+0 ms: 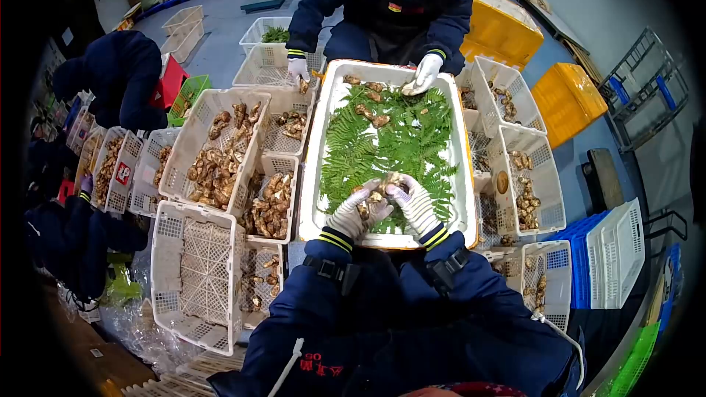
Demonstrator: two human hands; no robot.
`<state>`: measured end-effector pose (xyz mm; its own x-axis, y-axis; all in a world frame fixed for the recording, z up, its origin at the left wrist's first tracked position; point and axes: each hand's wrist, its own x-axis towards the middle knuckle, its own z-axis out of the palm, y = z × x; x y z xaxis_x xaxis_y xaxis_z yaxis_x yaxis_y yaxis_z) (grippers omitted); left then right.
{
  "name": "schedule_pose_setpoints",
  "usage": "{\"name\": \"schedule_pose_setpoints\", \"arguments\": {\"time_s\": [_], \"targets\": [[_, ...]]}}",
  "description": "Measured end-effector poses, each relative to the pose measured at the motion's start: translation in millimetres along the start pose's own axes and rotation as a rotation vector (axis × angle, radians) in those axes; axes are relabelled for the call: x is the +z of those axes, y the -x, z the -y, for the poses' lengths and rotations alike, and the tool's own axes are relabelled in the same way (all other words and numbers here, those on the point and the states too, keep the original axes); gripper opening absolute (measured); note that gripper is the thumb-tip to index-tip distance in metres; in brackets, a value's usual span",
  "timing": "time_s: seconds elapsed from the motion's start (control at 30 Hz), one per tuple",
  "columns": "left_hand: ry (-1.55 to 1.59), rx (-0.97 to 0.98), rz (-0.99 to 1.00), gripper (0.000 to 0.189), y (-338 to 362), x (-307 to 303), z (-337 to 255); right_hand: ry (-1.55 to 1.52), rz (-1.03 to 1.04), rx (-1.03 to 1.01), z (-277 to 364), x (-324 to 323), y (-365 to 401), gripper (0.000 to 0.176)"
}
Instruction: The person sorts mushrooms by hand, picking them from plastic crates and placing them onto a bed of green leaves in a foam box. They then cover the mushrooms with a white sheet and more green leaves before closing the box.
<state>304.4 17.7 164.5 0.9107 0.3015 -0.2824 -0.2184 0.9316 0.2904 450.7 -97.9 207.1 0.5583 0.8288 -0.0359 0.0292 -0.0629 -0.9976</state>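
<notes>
Both my hands wear white striped gloves and work over the near end of a white foam box (309,176) lined with green fern leaves (412,143). My left hand (353,215) is closed around brown-and-white mushrooms (363,209). Close beside it, my right hand (414,200) pinches another mushroom (394,177) between its fingers. Several loose mushrooms (373,114) lie on the ferns at the far end. Across the box, a co-worker's gloved hand (425,76) touches a mushroom at the rim, and their other hand (298,72) holds one over the left edge.
Crates of mushrooms (213,176) stand close on the left, beside a nearly bare plastic crate (198,272). More crates (526,191) line the right side, with yellow boxes (568,103) and a metal trolley (640,92) beyond. Other people (121,73) bend over crates at far left.
</notes>
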Motion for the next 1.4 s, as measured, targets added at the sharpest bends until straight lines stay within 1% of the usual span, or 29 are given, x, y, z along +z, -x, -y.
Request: {"name": "schedule_pose_setpoints", "arguments": {"time_s": [0.1,0.2,0.27,0.33,0.37,0.4,0.43,0.47,0.53,0.57,0.6,0.63,0.67,0.73,0.8,0.83,0.87,0.9,0.93,0.97,1.0,1.03,1.1,1.13,1.2,1.27,1.33,1.37,1.4], "targets": [[-0.004,0.051,-0.011,0.047,2.9,14.6,-1.5,-0.107,-0.202,-0.141,8.9,4.9,2.2,0.041],[0.049,0.068,-0.008,0.035,-2.0,4.4,-1.7,0.249,-0.329,-0.430,19.1,11.2,10.3,0.046],[0.051,0.132,-0.030,0.038,13.7,15.3,-5.1,0.405,-0.354,-0.515,24.3,25.7,14.1,0.046],[0.251,0.217,0.211,0.035,20.8,1.8,-3.8,0.349,-0.235,-0.557,24.0,50.0,18.9,0.047],[0.218,0.252,0.136,0.035,33.7,-6.4,-4.9,0.524,-0.155,-0.674,29.5,58.9,21.9,0.045],[0.188,0.283,0.061,0.036,54.9,-11.0,-5.8,0.437,-0.067,-0.734,29.6,78.1,25.2,0.043],[-0.084,0.457,0.019,0.037,79.0,-13.7,-7.2,0.459,0.036,-0.762,31.2,97.0,30.8,0.042],[0.074,0.218,-0.091,0.037,112.2,-22.6,-18.9,0.476,0.144,-0.784,32.3,116.2,38.0,0.041],[0.229,0.249,0.211,0.039,155.5,-66.9,-22.0,0.513,0.432,-0.677,50.3,155.7,53.6,0.048],[0.298,0.280,-0.040,0.040,170.8,-113.4,-18.3,0.642,0.558,-0.652,45.4,174.7,57.4,0.052],[0.369,0.305,-0.290,0.041,192.3,-151.4,-12.9,0.552,0.522,-0.765,29.1,189.1,72.0,0.053],[0.230,0.363,-0.360,0.042,224.5,-142.8,-14.3,0.493,0.551,-0.757,19.6,199.2,83.6,0.051],[0.446,0.294,-0.227,0.042,248.2,-135.4,-17.5,0.440,0.575,-0.747,12.9,205.2,93.5,0.050],[0.520,0.414,-0.338,0.044,274.7,-190.1,-2.9,0.372,0.719,-0.664,23.8,202.3,105.2,0.046],[0.682,0.507,-0.447,0.045,290.2,-252.0,14.3,0.403,0.705,-0.574,3.3,183.8,117.7,0.041],[0.799,0.535,-0.499,0.044,295.1,-279.0,21.0,0.391,0.762,-0.418,9.9,173.1,118.0,0.039],[0.755,0.509,-0.588,0.042,300.2,-306.1,27.0,0.419,0.709,-0.487,21.1,163.9,115.9,0.035],[0.710,0.476,-0.676,0.040,304.6,-329.7,32.1,0.427,0.668,-0.428,23.5,150.9,113.7,0.033],[0.445,0.479,-0.780,0.037,310.1,-362.6,45.2,0.430,0.643,-0.380,25.8,139.1,109.8,0.031],[0.270,0.433,-0.790,0.033,316.3,-394.1,52.7,0.518,0.546,-0.425,25.8,127.3,104.8,0.029],[0.091,0.400,-0.800,0.029,309.3,-410.7,54.3,0.630,0.429,-0.605,19.9,112.2,94.9,0.029],[0.294,0.468,-0.945,0.027,292.1,-391.1,48.6,0.535,0.377,-0.458,20.4,97.9,88.9,0.029],[0.472,0.535,-0.983,0.016,262.9,-334.5,30.9,0.271,0.281,-0.165,22.4,74.0,75.4,0.028],[0.560,0.573,-1.002,0.012,247.5,-288.2,17.3,0.414,0.224,-0.246,18.8,57.8,64.8,0.029],[0.198,0.428,-0.838,0.023,230.5,-213.4,-13.8,0.332,0.128,-0.190,12.1,40.5,47.6,0.031],[-0.021,0.515,-0.378,0.040,203.6,-155.3,-35.6,0.292,0.085,-0.104,12.0,28.6,36.0,0.034],[0.089,0.473,-0.015,0.056,167.2,-91.5,-51.4,-0.103,0.088,0.085,5.3,30.2,35.0,0.035],[0.056,0.481,0.042,0.059,151.8,-61.0,-54.2,0.015,0.131,0.038,12.3,32.2,36.9,0.036],[0.124,0.448,0.095,0.063,135.9,-43.1,-53.8,-0.090,0.147,0.074,-9.4,35.7,36.1,0.036]]}}
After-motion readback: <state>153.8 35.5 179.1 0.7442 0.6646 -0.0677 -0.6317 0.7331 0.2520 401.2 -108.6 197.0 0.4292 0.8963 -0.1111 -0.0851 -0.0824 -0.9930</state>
